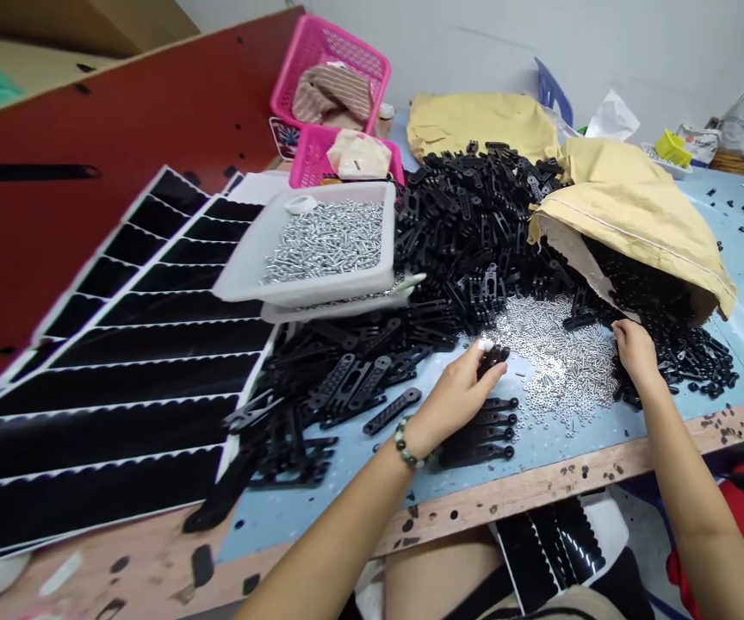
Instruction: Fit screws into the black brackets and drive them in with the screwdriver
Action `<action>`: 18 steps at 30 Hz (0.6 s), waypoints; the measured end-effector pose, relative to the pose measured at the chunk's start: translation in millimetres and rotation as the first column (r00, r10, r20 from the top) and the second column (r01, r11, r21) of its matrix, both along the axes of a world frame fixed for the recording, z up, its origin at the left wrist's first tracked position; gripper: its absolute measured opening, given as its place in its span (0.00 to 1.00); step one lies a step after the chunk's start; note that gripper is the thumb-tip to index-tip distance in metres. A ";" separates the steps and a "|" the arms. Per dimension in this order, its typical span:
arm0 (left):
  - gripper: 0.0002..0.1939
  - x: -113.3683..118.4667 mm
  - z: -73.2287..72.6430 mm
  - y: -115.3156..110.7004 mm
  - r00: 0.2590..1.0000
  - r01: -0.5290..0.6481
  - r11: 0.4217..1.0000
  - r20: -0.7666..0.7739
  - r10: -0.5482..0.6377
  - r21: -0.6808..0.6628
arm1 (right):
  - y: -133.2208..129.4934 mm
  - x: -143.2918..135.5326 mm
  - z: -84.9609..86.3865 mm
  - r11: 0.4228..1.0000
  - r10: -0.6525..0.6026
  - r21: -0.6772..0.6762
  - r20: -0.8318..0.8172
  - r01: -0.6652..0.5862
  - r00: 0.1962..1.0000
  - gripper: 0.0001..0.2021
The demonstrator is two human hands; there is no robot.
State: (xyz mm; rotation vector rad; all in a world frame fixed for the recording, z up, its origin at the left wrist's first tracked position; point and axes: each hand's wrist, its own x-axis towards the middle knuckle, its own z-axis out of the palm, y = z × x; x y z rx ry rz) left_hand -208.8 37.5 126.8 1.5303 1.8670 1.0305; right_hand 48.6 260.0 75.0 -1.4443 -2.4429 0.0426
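Note:
My left hand (453,392), with a beaded bracelet at the wrist, is closed around a small black plastic part (493,355) above the table. Below it lies a row of black plastic pieces with rounded ends (485,435). My right hand (635,351) is by the mouth of a yellow paper sack (643,215), its fingers pinched together; what is in them, if anything, is hidden. Between both hands spreads a heap of small silver screws and nuts (556,362). Small black parts (701,357) lie beside my right hand, spilling from under the sack.
A large pile of black plastic parts (462,215) rises behind. To its left stands a white tray of screws (333,241), with pink baskets (300,77) beyond. Black sheets with scalloped strips (120,379) cover the left side. The table's wooden front edge (572,474) runs before me.

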 end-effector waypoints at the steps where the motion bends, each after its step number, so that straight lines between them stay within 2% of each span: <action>1: 0.10 -0.1 0.3 0.0 0.999 -0.013 1.000 0.034 0.014 -0.014 | -1.0 0.5 0.1 1.000 0.009 0.004 -0.019 -0.009 1.000 0.12; 4: 0.09 2.2 1.2 1.5 0.996 -0.021 0.998 0.083 0.026 -0.060 | -1.5 -0.5 0.2 1.000 0.014 0.018 -0.054 -0.013 0.998 0.15; 10: 0.07 11.2 -1.0 3.3 0.999 -0.008 0.998 0.047 0.011 -0.069 | 7.4 -19.3 1.4 1.000 0.012 0.016 -0.056 -0.011 0.998 0.08; 13: 0.06 9.8 -3.6 0.9 0.992 0.013 0.997 0.129 -0.003 -0.078 | -4.5 -29.4 10.1 0.998 0.054 -0.001 -0.102 -0.055 0.993 0.08; 15: 0.06 7.0 -4.3 -0.5 0.985 0.016 0.995 0.172 0.001 -0.097 | -25.9 -37.9 19.6 0.985 0.150 -0.054 -0.235 -0.167 0.960 0.10; 16: 0.06 5.9 -4.1 -0.8 0.986 0.006 0.995 0.168 0.011 -0.102 | -40.0 -43.5 25.2 0.959 0.219 -0.095 -0.344 -0.266 0.913 0.11; 18: 0.06 5.1 -2.9 -1.1 0.992 -0.022 0.996 0.121 0.031 -0.082 | -70.7 -57.4 37.2 0.857 0.351 -0.154 -0.526 -0.493 0.775 0.12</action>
